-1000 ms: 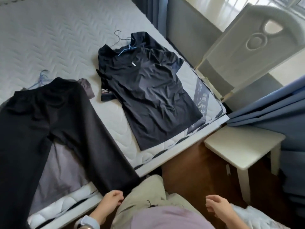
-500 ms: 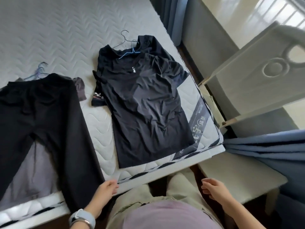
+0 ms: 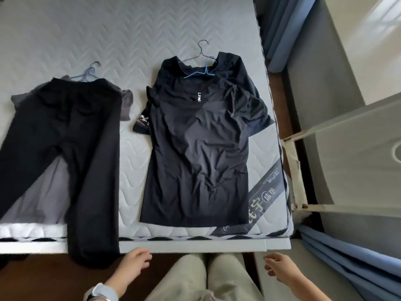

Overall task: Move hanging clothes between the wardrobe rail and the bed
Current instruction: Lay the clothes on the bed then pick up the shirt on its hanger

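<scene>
A dark T-shirt (image 3: 199, 148) lies flat on the bed (image 3: 86, 35), on top of another dark shirt, with a blue hanger (image 3: 200, 71) and a grey wire hanger (image 3: 202, 49) at its neck. Left of it, black trousers (image 3: 65, 137) lie over a grey garment (image 3: 127, 105), with pale hangers (image 3: 90, 71) at the waist; one trouser leg hangs over the bed's front edge. My left hand (image 3: 134, 262) hovers below the bed edge, beside that trouser leg, fingers loosely curled and holding nothing. My right hand (image 3: 280, 267) is held out at the lower right, relaxed and empty.
A white stool or bedside table (image 3: 277, 279) stands by my right leg. Blue curtains (image 3: 347, 257) hang at the lower right, and more (image 3: 275, 29) stand at the bed's far corner. A pale panel with a ring cut-out (image 3: 358, 159) stands right of the mattress. Dark wooden floor (image 3: 32, 279) lies below the bed.
My view has swung so the bed edge now runs straight across. Both hands stay low and empty, and the clothes on the bed have not moved.
</scene>
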A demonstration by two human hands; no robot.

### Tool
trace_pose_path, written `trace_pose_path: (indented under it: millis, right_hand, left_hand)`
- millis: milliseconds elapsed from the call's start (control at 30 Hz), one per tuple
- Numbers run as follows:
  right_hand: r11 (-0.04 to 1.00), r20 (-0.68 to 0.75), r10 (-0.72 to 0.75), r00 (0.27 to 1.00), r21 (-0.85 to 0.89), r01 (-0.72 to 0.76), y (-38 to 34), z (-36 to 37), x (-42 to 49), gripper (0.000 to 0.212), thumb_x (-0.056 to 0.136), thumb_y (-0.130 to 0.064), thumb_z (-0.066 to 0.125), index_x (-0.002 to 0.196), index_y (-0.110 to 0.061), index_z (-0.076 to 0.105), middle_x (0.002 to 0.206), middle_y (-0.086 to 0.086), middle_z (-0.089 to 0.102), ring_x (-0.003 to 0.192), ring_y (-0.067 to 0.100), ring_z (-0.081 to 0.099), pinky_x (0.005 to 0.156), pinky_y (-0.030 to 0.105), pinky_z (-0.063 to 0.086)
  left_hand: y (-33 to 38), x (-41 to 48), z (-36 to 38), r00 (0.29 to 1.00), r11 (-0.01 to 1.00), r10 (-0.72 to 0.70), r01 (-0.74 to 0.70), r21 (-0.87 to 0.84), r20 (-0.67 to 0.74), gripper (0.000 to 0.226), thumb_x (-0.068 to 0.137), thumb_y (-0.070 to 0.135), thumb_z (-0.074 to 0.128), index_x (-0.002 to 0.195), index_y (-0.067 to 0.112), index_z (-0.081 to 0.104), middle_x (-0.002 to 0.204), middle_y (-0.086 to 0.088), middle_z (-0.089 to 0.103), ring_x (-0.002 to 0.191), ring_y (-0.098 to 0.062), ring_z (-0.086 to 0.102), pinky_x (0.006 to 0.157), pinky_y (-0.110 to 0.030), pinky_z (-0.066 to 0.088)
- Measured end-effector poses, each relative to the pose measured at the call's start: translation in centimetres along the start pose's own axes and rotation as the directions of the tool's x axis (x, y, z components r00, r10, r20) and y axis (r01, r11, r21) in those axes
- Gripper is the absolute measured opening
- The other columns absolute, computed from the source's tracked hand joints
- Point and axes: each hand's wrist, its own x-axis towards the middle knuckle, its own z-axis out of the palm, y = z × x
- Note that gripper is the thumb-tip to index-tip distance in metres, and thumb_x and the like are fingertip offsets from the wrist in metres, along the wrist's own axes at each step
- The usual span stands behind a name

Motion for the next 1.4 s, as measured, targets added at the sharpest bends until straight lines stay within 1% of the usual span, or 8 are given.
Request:
trace_pose_path:
  millis: [167,333,667,867,933,1000,1200,1400]
  right_hand:
    - [0.965,0.018,-0.176,0.984,-0.195,0.176,-9.4,-1.4,4.4,0.015,0.089,-0.01,0.05,0.082,-0.006,0.063,0.065,0.007,0.061,0.072,0.024,0.058,0.066,0.031,0.047]
    - [0.782,0.127,-0.377,0.917,-0.487,0.389,-22.5,-3.1,10.3,0.024,0.09,-0.015,0.042,0.095,-0.001,0.062,0.098,0.017,0.063,0.085,0.023,0.058,0.071,0.028,0.037]
    - [0.695,-0.234,-0.692,0.683,-0.473,0.542,-44.0,-9.1,24.9,0.024,0.088,-0.013,0.048,0.101,-0.006,0.067,0.109,0.015,0.068,0.105,0.029,0.062,0.087,0.029,0.042]
    - [0.631,-0.274,-0.757,0.593,-0.54,0.557,-53.4,-11.0,30.7,0.037,0.09,-0.017,0.05,0.125,-0.009,0.055,0.13,0.016,0.052,0.123,0.031,0.046,0.104,0.033,0.035]
    - [0.615,-0.281,-0.767,0.577,-0.577,0.537,-56.2,-11.7,32.4,0.044,0.089,-0.019,0.052,0.132,-0.008,0.047,0.138,0.016,0.045,0.13,0.032,0.038,0.109,0.038,0.032]
    - [0.623,-0.298,-0.757,0.581,-0.597,0.505,-58.6,-12.4,33.8,0.05,0.088,-0.019,0.052,0.136,-0.009,0.041,0.142,0.016,0.039,0.132,0.034,0.034,0.11,0.04,0.031]
    - [0.731,-0.252,-0.561,0.789,-0.598,0.329,-62.4,-12.4,35.8,0.054,0.089,-0.019,0.05,0.137,-0.009,0.029,0.136,0.018,0.045,0.127,0.037,0.039,0.105,0.047,0.035]
    - [0.62,-0.297,-0.784,0.545,-0.424,0.66,-62.0,-10.3,32.0,0.027,0.092,-0.022,0.051,0.114,-0.013,0.063,0.119,0.008,0.065,0.114,0.025,0.055,0.087,0.025,0.039]
  left_hand:
    - [10.6,4.7,0.0,0.98,0.979,0.201,-0.201,0.023,0.002,0.028,0.096,0.012,0.043,0.119,0.003,0.055,0.109,-0.013,0.061,0.091,-0.02,0.057,0.063,-0.019,0.039]
    - [23.1,12.4,0.5,0.896,0.892,0.442,-0.434,0.128,-0.041,0.03,0.092,0.013,0.05,0.12,0.006,0.057,0.122,-0.012,0.061,0.113,-0.023,0.056,0.095,-0.026,0.041]
    - [41.1,28.8,4.8,0.614,0.567,0.788,-0.69,0.451,-0.051,0.052,0.094,0.029,0.047,0.142,0.015,0.032,0.154,-0.001,0.024,0.145,-0.014,0.015,0.116,-0.029,0.015]
    - [43.2,36.7,6.5,0.65,0.414,0.759,-0.515,0.75,0.028,0.088,0.076,0.079,0.015,0.148,0.029,0.005,0.159,0.001,-0.004,0.146,-0.019,-0.01,0.117,-0.046,0.003]
    - [42.7,38.1,6.9,0.623,0.329,0.782,-0.429,0.841,0.012,0.101,0.068,0.084,-0.003,0.146,0.024,0.019,0.156,-0.006,0.021,0.141,-0.025,0.005,0.11,-0.052,0.025]
    - [42.5,39.0,7.2,0.597,0.325,0.801,-0.375,0.868,-0.042,0.088,0.072,0.077,0.014,0.137,0.022,0.036,0.143,-0.007,0.046,0.131,-0.025,0.025,0.097,-0.051,0.043]
    - [42.3,39.1,7.3,0.56,0.322,0.826,-0.369,0.872,-0.068,0.087,0.067,0.073,0.027,0.145,0.035,0.016,0.145,0.0,0.028,0.133,-0.024,0.025,0.101,-0.044,0.019]
    - [42.3,39.5,7.3,0.583,0.37,0.809,-0.414,0.832,-0.069,0.091,0.066,0.074,0.026,0.146,0.035,0.006,0.146,0.001,0.031,0.137,-0.025,0.019,0.103,-0.046,0.023]
